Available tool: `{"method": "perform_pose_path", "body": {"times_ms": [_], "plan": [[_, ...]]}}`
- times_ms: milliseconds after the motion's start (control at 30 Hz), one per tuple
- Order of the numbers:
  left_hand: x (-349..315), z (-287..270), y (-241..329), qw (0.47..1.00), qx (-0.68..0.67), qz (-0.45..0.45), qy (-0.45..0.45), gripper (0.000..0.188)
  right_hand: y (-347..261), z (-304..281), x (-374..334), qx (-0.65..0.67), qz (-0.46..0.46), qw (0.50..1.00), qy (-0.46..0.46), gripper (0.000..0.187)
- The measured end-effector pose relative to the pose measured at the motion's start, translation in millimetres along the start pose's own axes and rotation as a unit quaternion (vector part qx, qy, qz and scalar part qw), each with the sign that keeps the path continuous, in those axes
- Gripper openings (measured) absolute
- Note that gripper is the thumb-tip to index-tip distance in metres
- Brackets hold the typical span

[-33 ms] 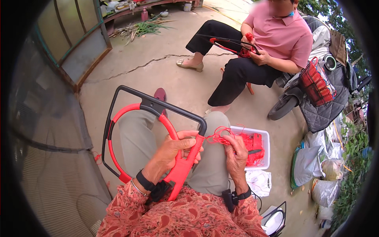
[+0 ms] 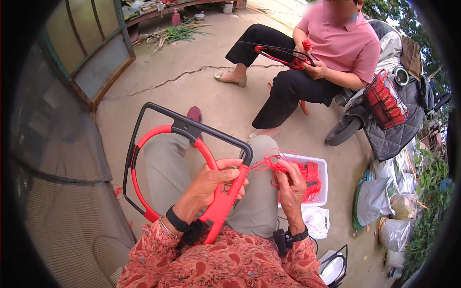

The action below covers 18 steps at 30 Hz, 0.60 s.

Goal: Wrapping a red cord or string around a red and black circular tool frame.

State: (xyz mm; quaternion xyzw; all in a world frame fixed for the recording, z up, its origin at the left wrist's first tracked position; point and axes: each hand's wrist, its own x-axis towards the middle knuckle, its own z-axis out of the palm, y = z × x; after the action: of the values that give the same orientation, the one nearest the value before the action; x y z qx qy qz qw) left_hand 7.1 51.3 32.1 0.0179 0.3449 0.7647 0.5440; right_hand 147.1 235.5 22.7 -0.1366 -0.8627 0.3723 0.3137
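Across my lap lies a black angular frame joined to a red, partly black ring (image 2: 205,152), one side bound with red cord or covering. My left hand (image 2: 204,187) is closed around the red bar of this frame, thumb on top. A loose tangle of thin red cord (image 2: 270,165) runs from the bar's upper corner to my right hand (image 2: 290,187). The right fingers are pinched on the cord, just left of a white plastic tub (image 2: 325,189). Red material and a dark-handled tool, its kind unclear, lie in the tub.
Opposite me, a seated person in pink (image 2: 338,43) holds a similar red-and-black frame (image 2: 273,54) and red cord. A white bag (image 2: 316,221) lies below the tub. A covered vehicle (image 2: 398,110) and several sacks (image 2: 374,201) stand right; a door (image 2: 91,48) stands left.
My right hand has shifted slightly right and up with the cord, which stretches a little farther from the bar. The other person's red bundle has moved slightly right. My left hand keeps its grip.
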Motion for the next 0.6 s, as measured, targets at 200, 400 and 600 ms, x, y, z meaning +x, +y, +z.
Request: {"method": "perform_pose_path", "body": {"times_ms": [200,400,600], "plan": [[6,8,-9,0.999,0.042,-0.03,-0.003,0.041,-47,-17,47,0.269,0.12,0.95,0.107,0.021],[10,18,-15,0.997,0.067,-0.028,-0.009,0.039,-50,-4,76,-0.084,-0.234,0.958,-0.146,0.025],[14,21,-20,0.996,0.081,-0.037,0.001,0.031,-48,6,79,-0.201,-0.288,0.905,-0.24,0.027]]}}
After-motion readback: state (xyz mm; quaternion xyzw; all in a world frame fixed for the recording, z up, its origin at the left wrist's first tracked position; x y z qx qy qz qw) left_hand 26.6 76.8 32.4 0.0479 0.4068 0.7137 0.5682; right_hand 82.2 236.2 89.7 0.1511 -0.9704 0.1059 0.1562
